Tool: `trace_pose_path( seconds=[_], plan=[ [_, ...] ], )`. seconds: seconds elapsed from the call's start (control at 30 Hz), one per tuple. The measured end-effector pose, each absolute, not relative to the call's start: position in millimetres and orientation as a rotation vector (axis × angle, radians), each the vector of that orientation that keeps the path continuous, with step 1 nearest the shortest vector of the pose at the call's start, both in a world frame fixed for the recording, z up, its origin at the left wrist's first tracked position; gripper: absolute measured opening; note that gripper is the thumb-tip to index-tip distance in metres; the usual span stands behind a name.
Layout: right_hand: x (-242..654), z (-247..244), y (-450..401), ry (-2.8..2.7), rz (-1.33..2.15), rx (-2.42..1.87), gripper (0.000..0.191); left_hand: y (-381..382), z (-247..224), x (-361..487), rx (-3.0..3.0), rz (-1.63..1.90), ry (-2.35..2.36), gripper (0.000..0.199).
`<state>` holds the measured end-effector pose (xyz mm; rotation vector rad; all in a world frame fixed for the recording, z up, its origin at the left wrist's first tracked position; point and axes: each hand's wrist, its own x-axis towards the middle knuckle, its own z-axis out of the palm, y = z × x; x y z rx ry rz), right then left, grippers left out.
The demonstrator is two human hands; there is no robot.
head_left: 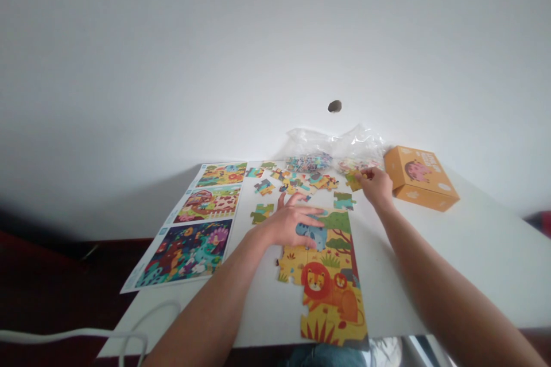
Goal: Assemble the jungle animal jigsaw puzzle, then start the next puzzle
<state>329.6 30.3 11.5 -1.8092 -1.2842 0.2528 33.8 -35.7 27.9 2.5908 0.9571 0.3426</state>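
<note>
I'm pressing my left hand [293,225] flat and open on the jigsaw [331,292], right hand [375,186] pinching a yellow piece [353,182], bag [336,140] and box [419,178] just beyond

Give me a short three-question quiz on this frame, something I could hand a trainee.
1. Which hand rests on the partly assembled lion puzzle?
2. True or false: the right hand touches a loose puzzle piece.
3. How many picture scenes are printed on the sheet to the left of the puzzle?

Key:
1. The left hand.
2. True.
3. Three.
</note>
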Motion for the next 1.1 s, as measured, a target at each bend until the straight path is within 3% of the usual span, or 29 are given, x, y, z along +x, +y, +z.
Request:
trace_pose_path(
  seconds=[0.4,0.53,0.63,0.8,0.97,1.1],
  plan=[
    [267,27,-4,-0.972,1.215,-1.138,0.044,-31,13,35,2.586,0.410,1.167,0.045],
    [249,27,-19,-1.057,1.332,-1.046,0.047,-29,11,35,2.539,0.631,1.296,0.080],
    [236,25,-26,-1.186,1.321,-1.021,0.045,-26,12,33,2.475,0.856,1.418,0.099],
    [229,20,-28,-1.407,1.236,-1.058,0.040,-24,17,28,2.532,0.916,1.489,0.070],
    [240,19,-29,-1.941,0.714,-1.185,0.024,-18,17,22,2.416,1.033,1.660,0.064],
    [244,16,-28,-2.413,0.385,-1.165,0.044,-8,10,17,2.174,1.023,1.939,0.065]
  ],
)
